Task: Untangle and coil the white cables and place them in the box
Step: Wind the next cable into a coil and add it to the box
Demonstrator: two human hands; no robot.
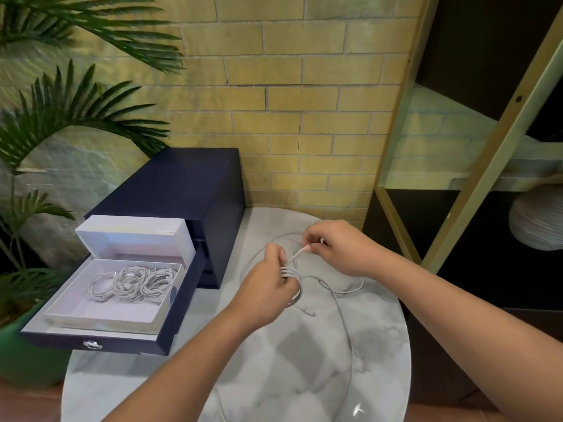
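My left hand grips a small coil of white cable, with several loops showing beside its fingers. My right hand pinches the cable's end just above that coil. The rest of the white cable trails loose over the round marble table in wide loops. A white box sits in the open drawer of a dark blue chest at the left. Several coiled white cables lie inside the box. Its lid stands raised behind it.
The dark blue chest stands at the table's back left against a yellow brick wall. A palm plant in a green pot is at the far left. A shelving unit with a white ribbed vase stands at the right.
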